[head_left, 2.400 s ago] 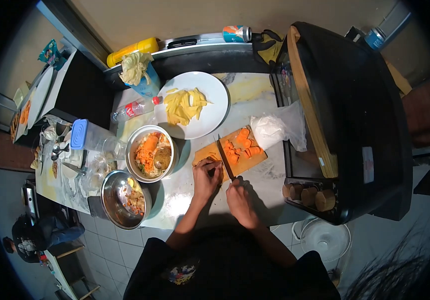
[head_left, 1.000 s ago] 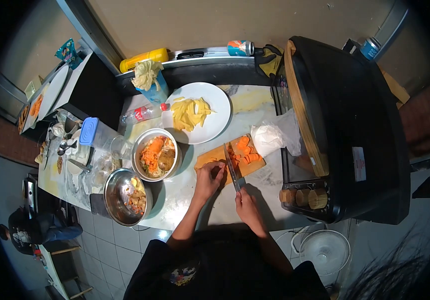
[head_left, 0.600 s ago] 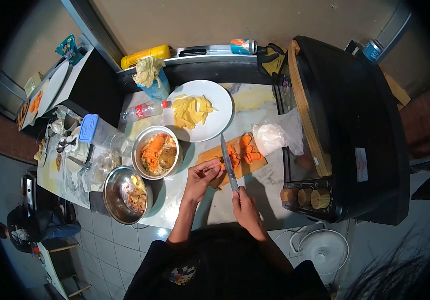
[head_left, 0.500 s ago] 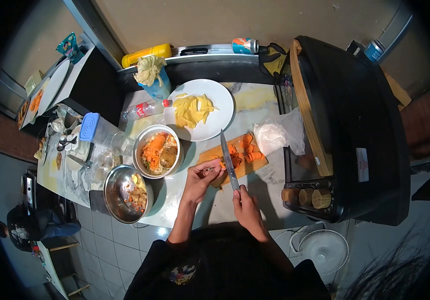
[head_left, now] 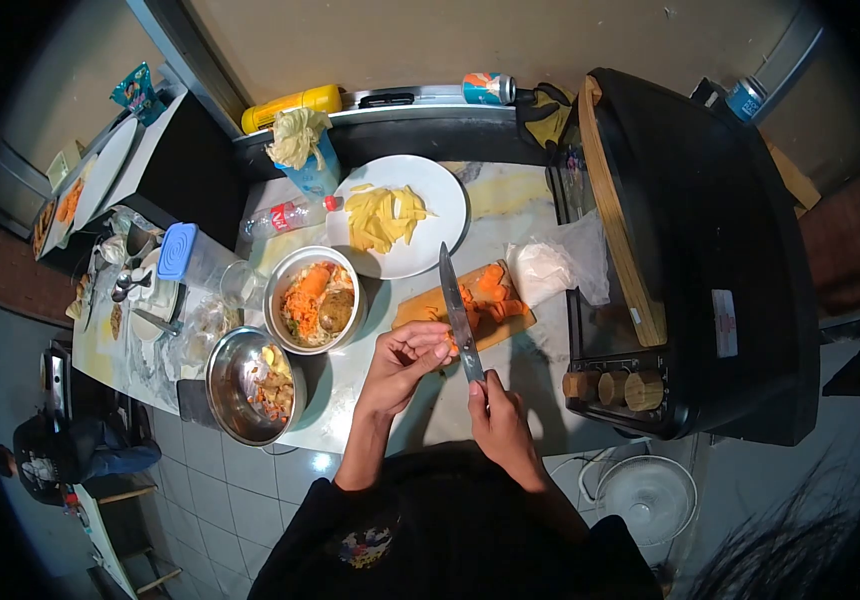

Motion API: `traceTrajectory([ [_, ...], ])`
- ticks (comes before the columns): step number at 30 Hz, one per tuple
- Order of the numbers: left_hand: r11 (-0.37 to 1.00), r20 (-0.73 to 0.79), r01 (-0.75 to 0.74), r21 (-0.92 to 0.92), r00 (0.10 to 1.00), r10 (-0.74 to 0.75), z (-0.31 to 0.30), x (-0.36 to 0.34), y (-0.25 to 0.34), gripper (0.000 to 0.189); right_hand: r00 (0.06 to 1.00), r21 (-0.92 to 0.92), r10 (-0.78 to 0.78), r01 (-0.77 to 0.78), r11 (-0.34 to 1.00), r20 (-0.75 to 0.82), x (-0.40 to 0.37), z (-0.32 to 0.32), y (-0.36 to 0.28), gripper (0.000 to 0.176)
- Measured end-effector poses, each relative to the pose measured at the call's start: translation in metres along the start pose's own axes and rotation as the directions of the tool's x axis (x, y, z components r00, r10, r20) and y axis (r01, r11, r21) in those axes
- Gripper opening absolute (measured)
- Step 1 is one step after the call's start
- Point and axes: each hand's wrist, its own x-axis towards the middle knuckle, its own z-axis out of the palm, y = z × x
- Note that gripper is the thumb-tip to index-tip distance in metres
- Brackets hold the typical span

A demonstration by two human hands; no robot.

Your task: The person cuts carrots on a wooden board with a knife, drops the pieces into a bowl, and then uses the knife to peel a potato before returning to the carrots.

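Note:
In my right hand [head_left: 499, 418] is the handle of a long kitchen knife [head_left: 458, 312], its blade pointing away from me above the cutting board. My left hand [head_left: 405, 368] has its fingertips pinched on a small piece of carrot [head_left: 451, 343], close beside the blade. Under the knife lies a wooden cutting board [head_left: 437, 302] with several orange carrot pieces [head_left: 493, 290] on its right part. Most of the pinched piece is hidden by my fingers. Beyond the board stands a white plate [head_left: 447, 190] with yellow strips [head_left: 383, 217] on it.
Left of the board are a white bowl [head_left: 273, 318] with grated carrot and a brown potato, and a steel bowl [head_left: 224, 418] with scraps. A bag of white powder [head_left: 540, 272] and a black oven [head_left: 720, 260] stand right. A plastic bottle [head_left: 287, 218] lies behind. A person [head_left: 60, 447] sits far left.
The knife and my right hand have shifted slightly, with the blade now nearer my left fingertips. My left hand has turned a little, and some carrot pieces on the board lie differently.

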Motion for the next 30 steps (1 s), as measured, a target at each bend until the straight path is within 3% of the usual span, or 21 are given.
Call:
traceTrajectory([
  [6,0.999,0.034,-0.035,0.005,0.999,0.035,0.002,-0.003,-0.005,0.021,0.998,0.036,0.038,-0.04,0.999,0.055,0.0,-0.006,-0.01,0.016],
  [24,0.994,-0.001,-0.035,-0.103,0.999,0.035,0.011,-0.004,-0.012,0.012,0.996,0.109,-0.056,0.063,0.992,-0.064,-0.001,-0.001,-0.011,0.016],
  [26,0.98,0.042,-0.069,-0.187,0.996,0.078,0.007,-0.003,-0.017,0.016,0.995,0.128,-0.064,0.075,0.989,-0.082,-0.002,0.0,-0.01,0.016],
  [30,0.991,-0.015,-0.047,-0.125,0.999,0.046,0.015,-0.006,-0.014,0.009,0.996,0.139,-0.062,0.071,0.988,-0.069,-0.001,-0.002,-0.011,0.015],
])
